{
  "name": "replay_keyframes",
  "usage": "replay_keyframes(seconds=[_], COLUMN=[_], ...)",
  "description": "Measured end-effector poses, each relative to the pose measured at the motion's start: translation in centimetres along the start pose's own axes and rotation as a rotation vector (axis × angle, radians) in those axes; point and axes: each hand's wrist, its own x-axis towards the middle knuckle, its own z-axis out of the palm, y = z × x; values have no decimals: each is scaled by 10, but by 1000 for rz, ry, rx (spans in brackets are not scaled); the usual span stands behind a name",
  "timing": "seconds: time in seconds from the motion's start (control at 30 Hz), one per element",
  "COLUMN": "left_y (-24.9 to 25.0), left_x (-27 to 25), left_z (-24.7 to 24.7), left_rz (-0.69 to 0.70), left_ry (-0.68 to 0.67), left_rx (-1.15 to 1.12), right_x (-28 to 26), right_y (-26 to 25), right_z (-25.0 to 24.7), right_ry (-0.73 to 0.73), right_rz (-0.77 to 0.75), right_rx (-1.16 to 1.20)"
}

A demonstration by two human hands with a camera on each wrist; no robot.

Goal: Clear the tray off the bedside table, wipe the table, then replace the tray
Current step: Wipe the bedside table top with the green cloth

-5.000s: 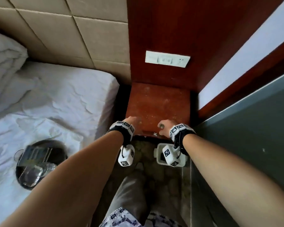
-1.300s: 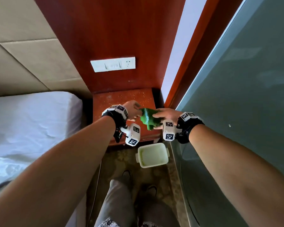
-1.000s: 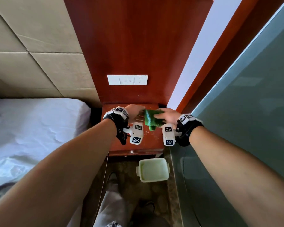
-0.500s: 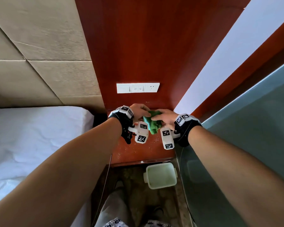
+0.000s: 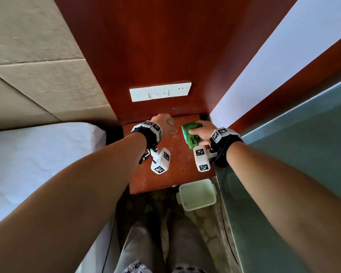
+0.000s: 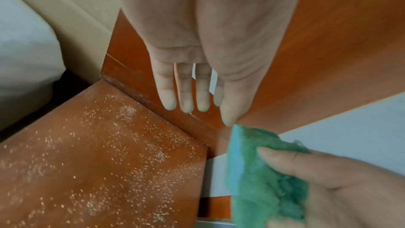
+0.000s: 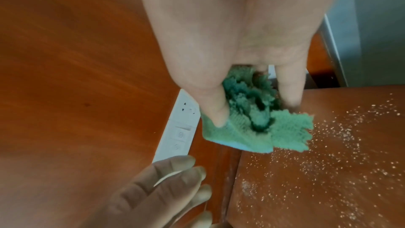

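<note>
The reddish wooden bedside table (image 5: 165, 174) is sprinkled with pale crumbs (image 6: 122, 145) (image 7: 328, 145). My right hand (image 5: 201, 133) grips a bunched green cloth (image 5: 191, 134) (image 7: 247, 120) (image 6: 263, 171) at the table's back right corner. My left hand (image 5: 166, 125) (image 6: 192, 96) hovers over the back of the table with straight fingers, holding nothing, just left of the cloth. The tray is not in view.
A pale green plastic container (image 5: 197, 195) sits on the floor at the table's front right. A white switch panel (image 5: 159, 91) is on the wooden wall behind. The white bed (image 5: 37, 164) is to the left, a grey glass partition (image 5: 303, 154) to the right.
Both hands held the cloth together half a second ago; now my left hand has let go and moved left, and my right hand has carried the cloth down toward the back right corner.
</note>
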Motion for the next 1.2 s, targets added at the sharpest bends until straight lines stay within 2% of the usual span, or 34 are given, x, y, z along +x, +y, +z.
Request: replay_keyframes(seconds=[0.2,0.33,0.5,0.77,0.9,1.03,1.2], left_y=[-9,-18,-42,-95,-113,-126,-130], left_x=[50,91,145,213,233,244,248], left_z=[17,36,63,107,127,146,163], left_rz=[-23,-81,-176,-373,-450,-496,-513], left_ry=[-6,-3,-7,9,-20,-52,-16], left_rx=[186,313,408,460,439,403,372], right_x=[56,153,191,290,327,356,379], right_y=[29,85,87,122,136,146,150], right_z=[-39,-62,-70,-64,-57,-54,-53], right_ry=[121,182,234,242,288,369,442], right_rz=[26,92,124,108,45,-108,-238], right_rx=[-172,-245,-440,-528,-500,-488,-546])
